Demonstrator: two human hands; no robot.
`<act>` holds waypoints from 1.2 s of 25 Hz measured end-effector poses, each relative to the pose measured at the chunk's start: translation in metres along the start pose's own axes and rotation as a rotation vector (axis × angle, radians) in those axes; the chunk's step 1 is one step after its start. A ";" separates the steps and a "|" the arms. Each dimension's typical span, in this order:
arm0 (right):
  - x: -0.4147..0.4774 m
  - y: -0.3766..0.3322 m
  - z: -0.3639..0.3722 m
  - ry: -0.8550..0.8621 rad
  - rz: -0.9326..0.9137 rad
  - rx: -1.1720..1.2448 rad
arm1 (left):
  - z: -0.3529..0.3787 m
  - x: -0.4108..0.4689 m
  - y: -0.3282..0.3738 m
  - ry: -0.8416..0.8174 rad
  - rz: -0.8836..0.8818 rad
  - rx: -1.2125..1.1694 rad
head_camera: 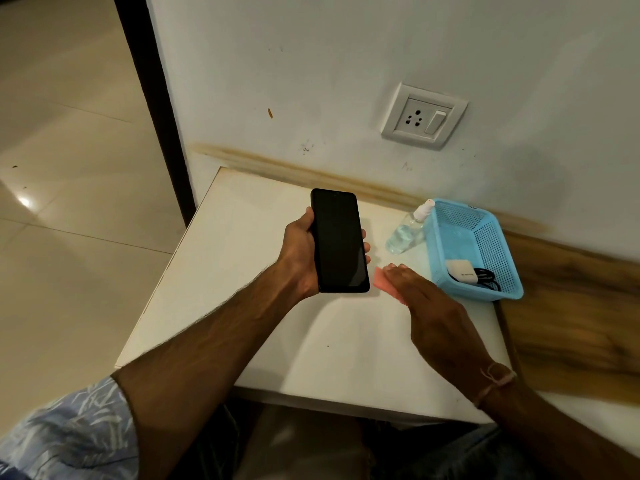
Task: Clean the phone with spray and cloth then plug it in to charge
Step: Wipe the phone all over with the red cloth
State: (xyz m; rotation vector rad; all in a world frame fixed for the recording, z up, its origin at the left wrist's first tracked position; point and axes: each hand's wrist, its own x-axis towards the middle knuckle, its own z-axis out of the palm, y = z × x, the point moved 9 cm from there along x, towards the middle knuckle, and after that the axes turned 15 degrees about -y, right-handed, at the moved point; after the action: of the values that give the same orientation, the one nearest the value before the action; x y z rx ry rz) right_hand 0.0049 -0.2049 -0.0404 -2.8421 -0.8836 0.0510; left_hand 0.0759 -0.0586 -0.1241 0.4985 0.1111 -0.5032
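Two hands are in view, and only one of them grips. Your left hand is wrapped round the phone: the thumb lies on its left edge and the fingertips curl over its right edge. You hold it above the table with the dark screen facing up at you.

Your right hand is flat, with the fingers straight and together. It lies over the pink cloth, just right of the phone's lower end. Only a corner and a strip of the cloth show past your fingers. Whether your palm presses on it cannot be told.

Beyond your right fingertips stands the clear spray bottle, close against the left wall of a blue mesh basket. In the basket's near corner lie a white charger and a black cable.

On the wall above is a white socket with a switch. A wooden panel runs along the table's right side, and pale floor tiles lie to its left. A thread band circles your right wrist, and a patterned blue sleeve covers your left upper arm.
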 end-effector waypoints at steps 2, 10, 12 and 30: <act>0.004 0.017 -0.001 0.051 0.054 0.005 | -0.004 0.002 -0.001 0.010 0.003 0.009; 0.042 0.061 0.061 -0.308 0.034 -0.145 | -0.020 0.003 0.001 0.080 -0.020 0.148; 0.040 0.074 0.081 -0.480 0.065 -0.142 | -0.022 0.003 0.001 0.096 -0.030 0.183; 0.073 0.047 0.073 0.184 0.546 1.304 | -0.043 0.003 0.012 0.303 0.048 0.260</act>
State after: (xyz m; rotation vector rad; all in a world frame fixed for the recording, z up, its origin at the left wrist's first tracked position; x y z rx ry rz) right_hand 0.0850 -0.1909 -0.1193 -1.6938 0.0718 0.2954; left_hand 0.0850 -0.0301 -0.1574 0.8286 0.3261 -0.3942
